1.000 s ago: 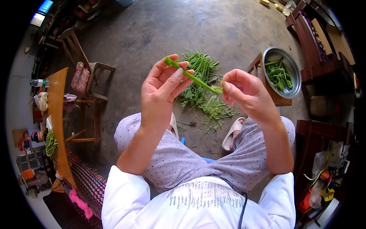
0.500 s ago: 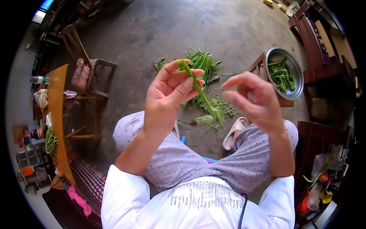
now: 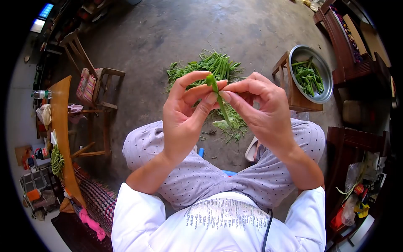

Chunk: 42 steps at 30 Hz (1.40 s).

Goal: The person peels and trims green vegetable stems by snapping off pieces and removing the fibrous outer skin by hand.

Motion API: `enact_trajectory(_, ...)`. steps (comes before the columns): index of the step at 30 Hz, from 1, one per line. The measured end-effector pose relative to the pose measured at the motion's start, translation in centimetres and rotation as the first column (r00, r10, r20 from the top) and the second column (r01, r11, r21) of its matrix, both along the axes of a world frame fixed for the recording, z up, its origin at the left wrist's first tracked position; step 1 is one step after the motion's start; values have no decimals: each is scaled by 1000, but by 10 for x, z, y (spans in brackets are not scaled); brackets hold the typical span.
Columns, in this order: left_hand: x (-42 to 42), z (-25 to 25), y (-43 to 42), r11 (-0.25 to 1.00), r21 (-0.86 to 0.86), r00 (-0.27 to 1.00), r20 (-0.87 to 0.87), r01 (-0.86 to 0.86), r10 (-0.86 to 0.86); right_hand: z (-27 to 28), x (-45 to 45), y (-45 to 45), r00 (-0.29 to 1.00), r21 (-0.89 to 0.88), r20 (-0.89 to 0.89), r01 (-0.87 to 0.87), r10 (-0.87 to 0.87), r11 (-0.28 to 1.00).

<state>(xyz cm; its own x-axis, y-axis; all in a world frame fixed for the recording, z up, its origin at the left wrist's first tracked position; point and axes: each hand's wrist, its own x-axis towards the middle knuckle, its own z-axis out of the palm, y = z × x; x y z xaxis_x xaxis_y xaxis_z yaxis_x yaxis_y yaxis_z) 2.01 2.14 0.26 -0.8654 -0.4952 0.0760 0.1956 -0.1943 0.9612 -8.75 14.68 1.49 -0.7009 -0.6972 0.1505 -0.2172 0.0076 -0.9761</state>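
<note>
A thin green vegetable stem [image 3: 223, 112] is held up between my two hands over the floor, a pale leafy tip at its lower end. My left hand [image 3: 183, 115] pinches the stem near its upper end with thumb and fingers. My right hand [image 3: 268, 113] meets it from the other side, thumb and forefinger pressed together on the stem close to the left thumb. Beyond both hands, a heap of greens [image 3: 218, 65] lies on the floor. Shredded trimmings [image 3: 237, 132] are scattered at its near side, partly hidden behind my hands.
To the right, a metal basin [image 3: 328, 90] with cut green stems [image 3: 308, 77] sits on a wooden stool [image 3: 305, 103]. A wooden chair [image 3: 98, 84] and a table edge [image 3: 63, 122] stand at left. My knees flank the trimmings.
My right hand has moved left and now grips the stem beside my left thumb; before, it was apart with nothing visible in it. The view has shifted slightly.
</note>
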Motion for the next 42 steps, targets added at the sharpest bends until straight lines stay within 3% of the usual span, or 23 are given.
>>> enact_trajectory(7,0,-2,3,999,-48,999,-35,-22,20,1,2,-1,988,-8,-153,28,-28,1000)
enact_trajectory(20,-3,2,5,1000,-16,999,-28,-21,20,1,3,-2,990,-44,-132,40,-45,998)
enact_trajectory(32,-2,2,7,992,-121,999,4,-34,34,6,4,-2,957,12,-280,85,-79,996)
enact_trajectory(35,-4,2,7,998,-62,1000,-7,-25,24,6,3,-2,949,24,-302,99,-87,995)
enact_trajectory(37,-6,4,6,1000,16,1000,-17,-20,21,1,3,-3,967,-64,-228,98,-110,993)
enact_trajectory(42,-5,5,5,1000,8,1000,-16,-15,16,3,2,-1,959,-43,-264,94,-102,995)
